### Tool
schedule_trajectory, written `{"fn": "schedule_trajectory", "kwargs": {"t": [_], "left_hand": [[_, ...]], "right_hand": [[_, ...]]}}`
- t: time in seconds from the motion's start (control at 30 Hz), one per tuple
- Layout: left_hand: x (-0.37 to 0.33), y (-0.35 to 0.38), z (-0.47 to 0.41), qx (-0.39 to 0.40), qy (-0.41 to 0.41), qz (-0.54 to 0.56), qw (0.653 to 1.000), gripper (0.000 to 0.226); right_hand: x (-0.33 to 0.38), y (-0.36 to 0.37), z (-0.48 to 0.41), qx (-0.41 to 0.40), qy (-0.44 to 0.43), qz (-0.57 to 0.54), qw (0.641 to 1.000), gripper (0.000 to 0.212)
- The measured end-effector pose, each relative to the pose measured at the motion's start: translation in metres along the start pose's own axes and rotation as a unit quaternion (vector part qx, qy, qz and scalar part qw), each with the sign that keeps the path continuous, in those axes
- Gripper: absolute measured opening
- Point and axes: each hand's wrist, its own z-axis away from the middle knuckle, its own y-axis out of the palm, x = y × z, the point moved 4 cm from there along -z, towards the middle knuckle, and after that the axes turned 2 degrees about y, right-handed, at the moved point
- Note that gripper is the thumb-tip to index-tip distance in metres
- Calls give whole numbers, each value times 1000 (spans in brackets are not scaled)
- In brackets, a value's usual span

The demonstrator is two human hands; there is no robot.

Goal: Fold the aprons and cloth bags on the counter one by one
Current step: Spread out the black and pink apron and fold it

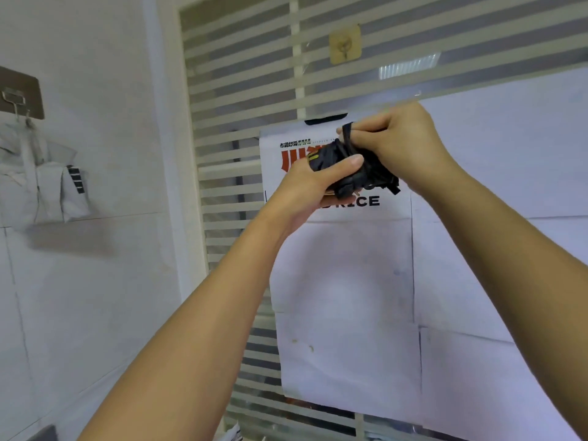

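A small black cloth bundle [353,170] with a yellow mark is held up in the air in front of the striped glass partition. My left hand [313,189] grips it from below, thumb across its front. My right hand [397,144] holds its right side, with a black strap [347,135] looped over the fingers. More black strap ends hang below the bundle. The counter is out of view.
White cloth bag [340,281] with red and black print hangs on the striped glass partition [241,90] behind my hands. More white sheets cover the right. A wall hook [19,97] on the left tiled wall holds a white cloth [41,186]. A square adhesive hook [345,44] sits higher up.
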Motion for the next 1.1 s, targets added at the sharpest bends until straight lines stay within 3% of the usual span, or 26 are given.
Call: {"fn": "schedule_trajectory", "kwargs": {"t": [0.17,0.27,0.5,0.63,0.73,0.97,1.1], "left_hand": [[-30,-7,-40,-87,93,-79,989,10],[-41,-7,-66,-143,119,-35,982,9],[-53,-14,-137,-119,35,120,985,19],[-49,-20,-165,-115,18,201,973,33],[-40,-26,-180,-116,15,211,971,31],[-22,-36,-197,-95,75,193,974,35],[-21,-30,-203,-91,74,175,978,36]], "right_hand": [[1,4,-55,-75,33,-95,992,15],[8,4,-90,-124,28,-84,988,15],[6,-1,-153,-161,-35,119,979,30],[5,3,-191,-139,-15,220,965,27],[-2,10,-211,-121,-5,272,955,11],[-11,15,-217,-186,-60,322,926,15],[-18,11,-220,-201,-45,335,919,7]]}}
